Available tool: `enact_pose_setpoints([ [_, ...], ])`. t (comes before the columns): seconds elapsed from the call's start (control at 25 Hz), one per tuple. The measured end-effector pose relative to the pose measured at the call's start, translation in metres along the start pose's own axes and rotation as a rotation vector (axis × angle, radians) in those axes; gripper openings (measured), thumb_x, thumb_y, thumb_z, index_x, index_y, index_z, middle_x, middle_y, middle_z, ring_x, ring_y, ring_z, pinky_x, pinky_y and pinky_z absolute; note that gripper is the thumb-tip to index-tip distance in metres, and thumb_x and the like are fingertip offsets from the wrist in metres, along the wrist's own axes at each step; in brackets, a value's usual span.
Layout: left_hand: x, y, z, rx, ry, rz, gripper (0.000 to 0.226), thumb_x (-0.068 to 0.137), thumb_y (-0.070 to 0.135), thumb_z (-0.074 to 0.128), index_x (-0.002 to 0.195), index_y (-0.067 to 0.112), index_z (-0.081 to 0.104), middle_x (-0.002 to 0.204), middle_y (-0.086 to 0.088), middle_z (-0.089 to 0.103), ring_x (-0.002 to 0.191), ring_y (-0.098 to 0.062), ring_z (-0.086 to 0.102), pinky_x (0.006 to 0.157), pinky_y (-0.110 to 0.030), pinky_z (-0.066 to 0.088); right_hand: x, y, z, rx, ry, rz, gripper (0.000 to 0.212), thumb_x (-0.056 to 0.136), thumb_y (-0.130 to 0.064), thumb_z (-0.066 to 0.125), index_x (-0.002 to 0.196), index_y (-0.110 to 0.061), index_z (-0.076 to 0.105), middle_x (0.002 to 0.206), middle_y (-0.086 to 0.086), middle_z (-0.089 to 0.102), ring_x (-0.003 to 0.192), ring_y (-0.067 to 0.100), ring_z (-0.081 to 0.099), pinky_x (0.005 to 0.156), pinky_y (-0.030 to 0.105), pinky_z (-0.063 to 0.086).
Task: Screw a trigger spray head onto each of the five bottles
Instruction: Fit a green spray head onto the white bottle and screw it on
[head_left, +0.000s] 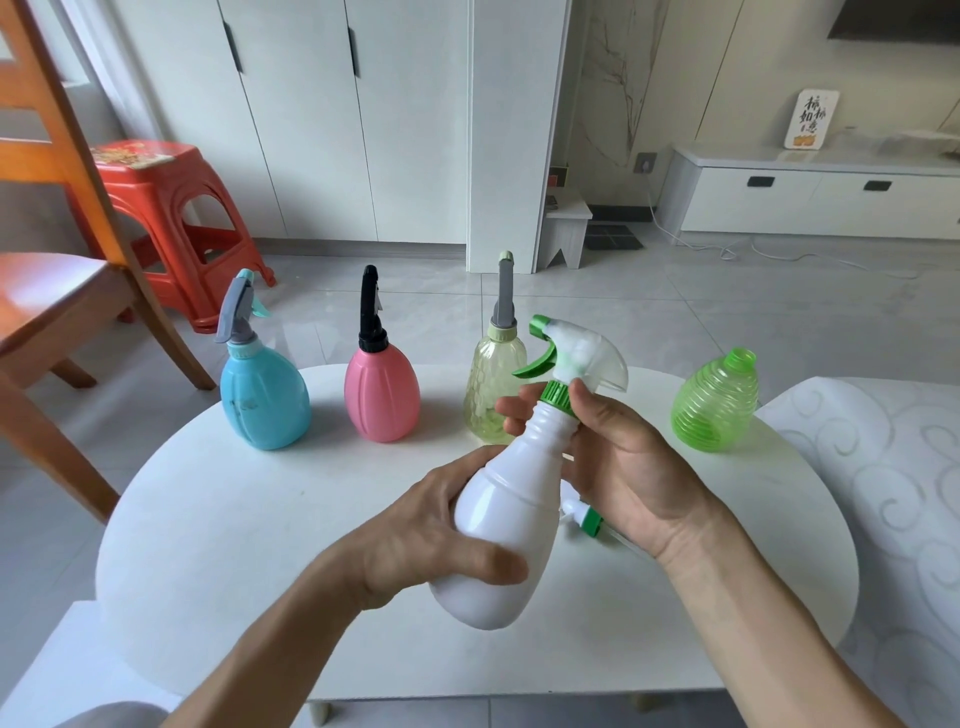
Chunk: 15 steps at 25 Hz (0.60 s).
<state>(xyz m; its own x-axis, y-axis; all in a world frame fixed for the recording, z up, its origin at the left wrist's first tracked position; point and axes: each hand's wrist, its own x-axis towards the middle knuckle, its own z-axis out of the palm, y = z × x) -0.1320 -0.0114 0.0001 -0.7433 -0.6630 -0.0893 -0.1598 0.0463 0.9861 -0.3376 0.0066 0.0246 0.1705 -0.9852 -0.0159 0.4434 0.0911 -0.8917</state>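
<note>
White bottle (506, 525) tilted above the table (218, 519), left hand (441, 530) wrapped around its body, right hand (623, 457) pinching the green collar (558, 395), blue bottle (265, 400), pink bottle (382, 395), yellow bottle (488, 395) capped beyond the hands, green bottle (717, 405) uncapped beyond the right hand, loose spray head (584, 517) beneath the right palm, partly hidden.

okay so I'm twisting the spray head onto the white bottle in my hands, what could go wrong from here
1. The white bottle is tilted in mid-air while the right hand turns the green collar; the thread may seat crooked.
2. The last spray head lies on the table mostly hidden under your hands; setting the bottle down could knock it.
3. The green bottle stands uncapped near the table's right edge, easy to bump.
</note>
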Motion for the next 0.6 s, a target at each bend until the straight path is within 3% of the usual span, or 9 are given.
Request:
enact_pose_setpoints([
  [0.12, 0.000, 0.000, 0.000, 0.046, 0.009, 0.007, 0.079, 0.058, 0.028, 0.081, 0.134, 0.036, 0.057, 0.118, -0.004, 0.069, 0.108, -0.025, 0.068, 0.088, -0.043, 0.060, -0.001, 0.002, 0.001, 0.038, -0.006, -0.022, 0.045, 0.080, -0.045, 0.074, 0.112, -0.013, 0.075, 0.126, 0.017, 0.070, 0.119, 0.028, 0.064, 0.098, 0.040, 0.051],
  [0.28, 0.001, -0.003, 0.009, 0.254, 0.257, 0.053, 0.079, 0.054, 0.035, 0.085, 0.126, 0.046, 0.056, 0.107, 0.011, 0.069, 0.094, -0.011, 0.068, 0.079, -0.039, 0.063, -0.001, 0.004, 0.010, -0.056, 0.127, -0.047, 0.026, 0.085, -0.039, 0.065, 0.098, -0.021, 0.079, 0.115, 0.011, 0.075, 0.109, 0.019, 0.068, 0.089, 0.036, 0.051],
  [0.6, 0.004, -0.004, 0.021, 0.296, 0.382, 0.126, 0.080, 0.054, 0.035, 0.087, 0.124, 0.052, 0.053, 0.108, 0.016, 0.068, 0.094, -0.011, 0.067, 0.075, -0.033, 0.061, -0.005, -0.002, 0.024, -0.178, 0.242, -0.152, 0.029, 0.079, -0.042, 0.067, 0.093, -0.019, 0.079, 0.092, 0.001, 0.077, 0.090, 0.013, 0.071, 0.074, 0.023, 0.053],
])
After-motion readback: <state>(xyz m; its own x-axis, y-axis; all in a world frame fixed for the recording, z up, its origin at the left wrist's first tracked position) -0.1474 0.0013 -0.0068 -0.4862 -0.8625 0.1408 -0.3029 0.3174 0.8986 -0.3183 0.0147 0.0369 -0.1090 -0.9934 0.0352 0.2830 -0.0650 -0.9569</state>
